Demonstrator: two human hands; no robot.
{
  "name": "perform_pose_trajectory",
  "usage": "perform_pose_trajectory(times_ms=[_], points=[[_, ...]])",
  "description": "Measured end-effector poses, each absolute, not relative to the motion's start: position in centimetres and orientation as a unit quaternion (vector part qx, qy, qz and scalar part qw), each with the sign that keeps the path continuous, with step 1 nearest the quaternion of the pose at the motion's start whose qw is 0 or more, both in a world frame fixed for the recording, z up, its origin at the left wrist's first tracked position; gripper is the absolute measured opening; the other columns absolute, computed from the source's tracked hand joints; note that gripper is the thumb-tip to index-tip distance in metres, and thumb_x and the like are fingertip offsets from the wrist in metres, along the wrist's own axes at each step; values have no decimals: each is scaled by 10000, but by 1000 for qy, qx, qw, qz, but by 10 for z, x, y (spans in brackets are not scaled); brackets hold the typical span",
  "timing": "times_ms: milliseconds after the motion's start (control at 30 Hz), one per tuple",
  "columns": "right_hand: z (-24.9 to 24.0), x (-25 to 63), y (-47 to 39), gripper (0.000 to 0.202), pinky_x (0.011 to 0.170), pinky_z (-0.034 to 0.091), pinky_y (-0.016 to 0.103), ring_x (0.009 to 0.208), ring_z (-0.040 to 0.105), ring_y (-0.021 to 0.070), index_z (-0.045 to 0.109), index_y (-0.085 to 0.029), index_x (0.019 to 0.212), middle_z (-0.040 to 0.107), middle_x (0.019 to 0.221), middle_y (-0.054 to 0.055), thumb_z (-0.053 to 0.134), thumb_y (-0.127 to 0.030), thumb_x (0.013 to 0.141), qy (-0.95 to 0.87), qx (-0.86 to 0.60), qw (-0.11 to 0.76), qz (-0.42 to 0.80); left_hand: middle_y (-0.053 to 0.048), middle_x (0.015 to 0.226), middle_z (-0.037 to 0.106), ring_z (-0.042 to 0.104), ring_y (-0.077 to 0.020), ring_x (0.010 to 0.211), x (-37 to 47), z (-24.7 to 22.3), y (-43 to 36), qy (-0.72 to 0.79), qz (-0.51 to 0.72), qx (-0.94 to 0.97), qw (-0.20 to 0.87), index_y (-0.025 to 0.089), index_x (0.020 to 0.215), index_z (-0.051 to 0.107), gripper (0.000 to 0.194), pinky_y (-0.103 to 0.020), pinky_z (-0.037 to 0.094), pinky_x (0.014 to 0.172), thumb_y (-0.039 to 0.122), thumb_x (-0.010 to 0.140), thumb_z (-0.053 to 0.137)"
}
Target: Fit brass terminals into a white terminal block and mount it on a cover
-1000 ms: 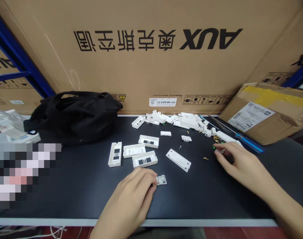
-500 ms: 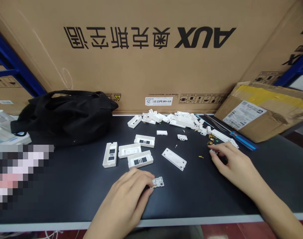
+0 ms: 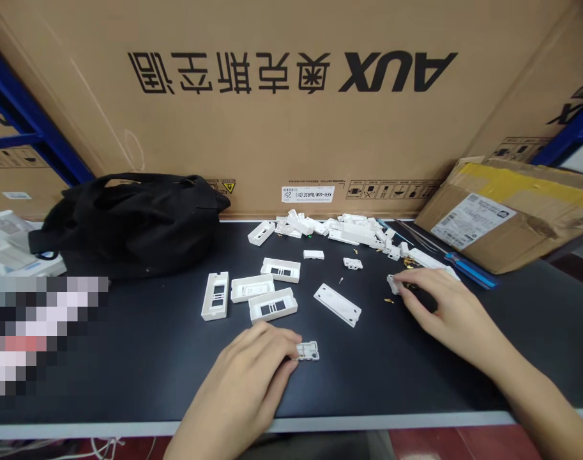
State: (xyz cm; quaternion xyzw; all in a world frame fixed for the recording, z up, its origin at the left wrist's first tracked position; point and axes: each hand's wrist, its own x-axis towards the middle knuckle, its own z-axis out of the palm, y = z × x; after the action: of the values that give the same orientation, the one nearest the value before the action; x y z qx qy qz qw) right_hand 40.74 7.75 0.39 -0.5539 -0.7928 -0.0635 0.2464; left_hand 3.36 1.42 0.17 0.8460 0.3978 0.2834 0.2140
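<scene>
Over a smooth black tabletop [image 3: 142, 364], the left hand [image 3: 253, 377] is pinching a small white rectangular plastic insert [image 3: 308, 351] with ridged walls and a dark round hole, while the right hand [image 3: 454, 313] is pinching a partly hidden white plastic piece [image 3: 393, 283] near one thin gold-coloured metal strip [image 3: 389, 300]. Four shallow, box-shaped white plastic housings [image 3: 276, 315] are lying beyond the left hand, and one flat oblong white plastic plate [image 3: 338, 305] is resting between the hands.
</scene>
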Motion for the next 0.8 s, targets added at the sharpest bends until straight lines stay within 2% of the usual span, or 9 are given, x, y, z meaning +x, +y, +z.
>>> perform_pose_trajectory(times_ms=[133, 200, 400, 600, 800], points=[[4, 425, 89, 389, 997, 512, 514, 1117, 672, 350, 701, -145, 1168, 745, 1204, 176, 507, -422, 974, -750, -625, 203, -76, 25, 1180, 711, 637, -204, 1057, 32, 1, 14, 383, 289, 853, 203, 251, 1026, 569, 150, -396, 550, 923, 113, 1051, 515], [1, 434, 90, 402, 996, 513, 517, 1097, 682, 359, 714, -121, 1146, 752, 1188, 196, 486, -401, 969, -737, -644, 190, -74, 27, 1179, 716, 637, -205, 1042, 32, 1, 14, 381, 292, 854, 200, 245, 1005, 570, 154, -401, 550, 918, 104, 1044, 521], [5, 440, 82, 321, 957, 532, 425, 1033, 723, 292, 748, -185, 1044, 775, 1149, 135, 501, -371, 958, -743, -640, 194, -29, 23, 1173, 717, 633, -200, 1051, 33, 2, 14, 378, 295, 855, 199, 245, 1031, 572, 142, -372, 550, 887, 110, 1047, 529], [12, 447, 102, 338, 867, 543, 390, 995, 730, 277, 758, -150, 1136, 753, 1194, 162, 525, -331, 972, -750, -643, 155, -17, 25, 1182, 714, 629, -193, 1050, 34, 2, 15, 379, 296, 853, 201, 246, 1037, 571, 148, -364, 547, 892, 105, 1048, 528], [19, 446, 125, 321, 916, 526, 392, 1009, 717, 279, 799, -163, 1033, 761, 1110, 152, 536, -327, 952, -788, -603, 123, 16, 16, 1174, 715, 632, -201, 1054, 33, 1, 15, 381, 294, 853, 202, 250, 1035, 574, 143, -367, 549, 886, 118, 1051, 523]])
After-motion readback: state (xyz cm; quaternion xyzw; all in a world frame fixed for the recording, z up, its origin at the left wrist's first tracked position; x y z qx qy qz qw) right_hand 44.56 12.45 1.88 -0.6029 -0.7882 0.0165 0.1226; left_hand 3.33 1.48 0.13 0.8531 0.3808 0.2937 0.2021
